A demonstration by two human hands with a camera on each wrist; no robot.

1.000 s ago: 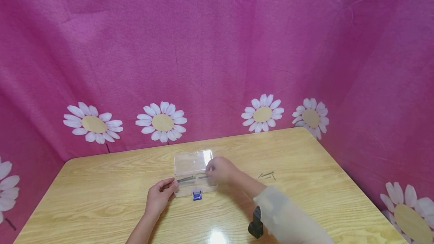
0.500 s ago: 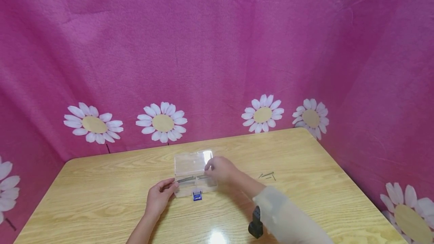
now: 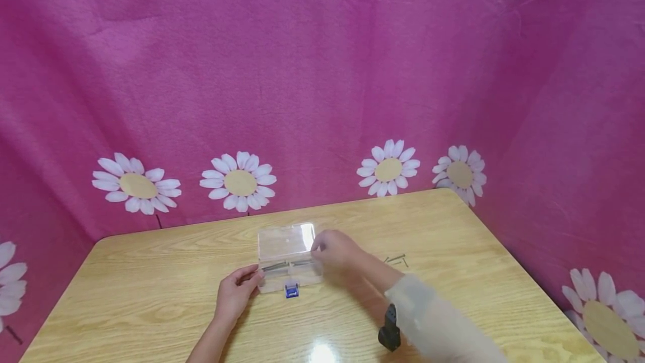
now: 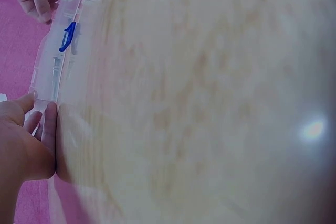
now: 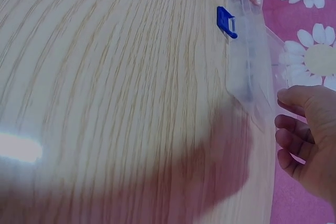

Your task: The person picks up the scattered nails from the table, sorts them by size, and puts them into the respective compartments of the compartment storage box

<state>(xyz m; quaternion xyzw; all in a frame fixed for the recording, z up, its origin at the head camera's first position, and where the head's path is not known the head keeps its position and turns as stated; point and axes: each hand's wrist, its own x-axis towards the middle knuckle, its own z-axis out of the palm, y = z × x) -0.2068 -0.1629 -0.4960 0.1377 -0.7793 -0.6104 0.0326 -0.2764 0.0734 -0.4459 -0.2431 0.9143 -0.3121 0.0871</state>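
Note:
A clear plastic box [image 3: 272,284] lies on the table with its lid [image 3: 284,242] raised at the back. On its front edge a blue latch [image 3: 291,291] hangs unfastened. Long thin screws or nails [image 3: 275,266] lie in the left compartment, and similar pieces [image 3: 300,263] in the right one. My left hand [image 3: 234,297] grips the left end of the box, thumb on top and fingers along the side, as the left wrist view shows. Above the right end hovers my right hand [image 3: 336,253], loosely curled; in the right wrist view nothing shows between its thumb and fingers.
To the right of the box, several loose screws or nails [image 3: 396,259] lie on the wooden table [image 3: 453,296], partly behind the right forearm. A pink flowered cloth [image 3: 312,99] hangs behind the table and along both sides.
My right hand has moved slightly right and away from the box's right compartment. The left hand and the box stay in place.

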